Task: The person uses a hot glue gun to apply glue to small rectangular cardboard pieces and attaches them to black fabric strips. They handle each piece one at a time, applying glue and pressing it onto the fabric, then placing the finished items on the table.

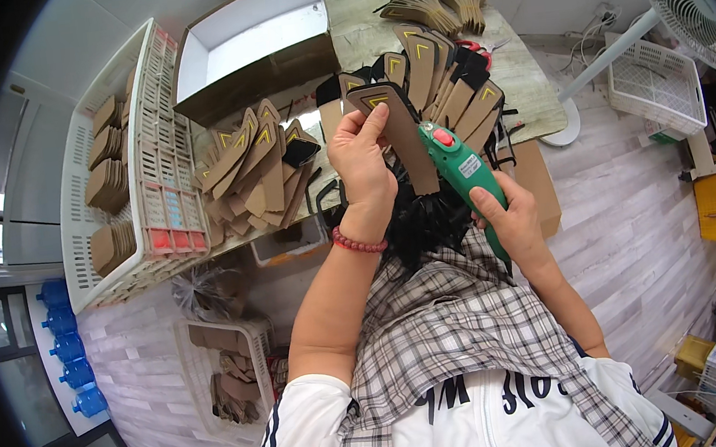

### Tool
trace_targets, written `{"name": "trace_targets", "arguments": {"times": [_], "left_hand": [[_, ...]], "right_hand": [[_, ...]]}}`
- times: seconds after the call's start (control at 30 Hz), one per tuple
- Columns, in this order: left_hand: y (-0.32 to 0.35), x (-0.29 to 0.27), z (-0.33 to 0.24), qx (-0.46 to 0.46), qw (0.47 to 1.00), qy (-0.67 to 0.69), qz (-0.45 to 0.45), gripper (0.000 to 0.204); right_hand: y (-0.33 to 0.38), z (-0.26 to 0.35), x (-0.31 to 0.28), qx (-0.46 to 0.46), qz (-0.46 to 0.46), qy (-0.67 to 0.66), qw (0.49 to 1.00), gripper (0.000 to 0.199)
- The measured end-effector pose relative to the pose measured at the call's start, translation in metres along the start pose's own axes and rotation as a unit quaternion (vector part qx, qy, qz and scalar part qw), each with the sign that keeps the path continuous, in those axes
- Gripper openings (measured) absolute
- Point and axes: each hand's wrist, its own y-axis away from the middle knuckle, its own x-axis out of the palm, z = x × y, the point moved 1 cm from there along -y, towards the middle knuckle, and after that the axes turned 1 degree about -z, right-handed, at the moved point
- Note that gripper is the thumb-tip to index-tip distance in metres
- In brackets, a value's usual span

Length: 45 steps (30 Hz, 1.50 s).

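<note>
My left hand (361, 155), with a red bead bracelet on its wrist, pinches a flat brown leather-like strip (403, 142) near its wider upper end. A yellow angled mark and a dark edge show on that end. In my right hand (510, 218) is a green handheld power tool (463, 170) with a red button. Its head lies against or very near the strip's right edge; I cannot tell whether it touches. Below the strip, a heap of black scraps (426, 223) lies on my checked apron (462, 300). Similar brown pieces (422, 64) fan out behind the strip.
More marked brown pieces (260, 160) pile on the table (352, 1) at left, beside an open box (260, 84). A white plastic crate (159, 140) holds stacks. Red-handled scissors (476, 50) lie at the back. A fan (684, 2) stands right; another crate (257, 343) sits on the floor.
</note>
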Motion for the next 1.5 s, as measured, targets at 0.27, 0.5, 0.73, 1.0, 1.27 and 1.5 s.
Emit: {"name": "trace_targets", "arguments": {"times": [0.27,0.5,0.73,1.0,1.27,1.5], "left_hand": [[0.007,-0.002,0.006,-0.032,0.999,-0.028,0.026,0.005],[0.012,-0.01,0.007,-0.052,0.994,-0.069,0.066,0.004],[0.012,-0.005,-0.008,-0.029,0.995,-0.069,0.07,0.007],[0.0,-0.007,-0.022,0.069,0.967,-0.215,0.116,0.017],[-0.006,-0.013,-0.031,0.049,0.943,-0.269,0.19,0.015],[-0.005,-0.017,-0.032,0.031,0.916,-0.31,0.254,0.013]], "right_hand": [[-0.001,0.002,-0.002,0.009,0.0,-0.022,1.0,0.033],[-0.003,0.006,-0.006,0.006,0.005,-0.025,1.0,0.033],[-0.001,0.008,-0.007,0.003,0.013,-0.032,0.999,0.031],[0.0,0.01,-0.007,-0.005,0.025,-0.033,0.999,0.032],[0.0,0.01,-0.008,-0.011,0.036,-0.039,0.999,0.033],[-0.001,0.011,-0.01,-0.014,0.04,-0.049,0.998,0.033]]}}
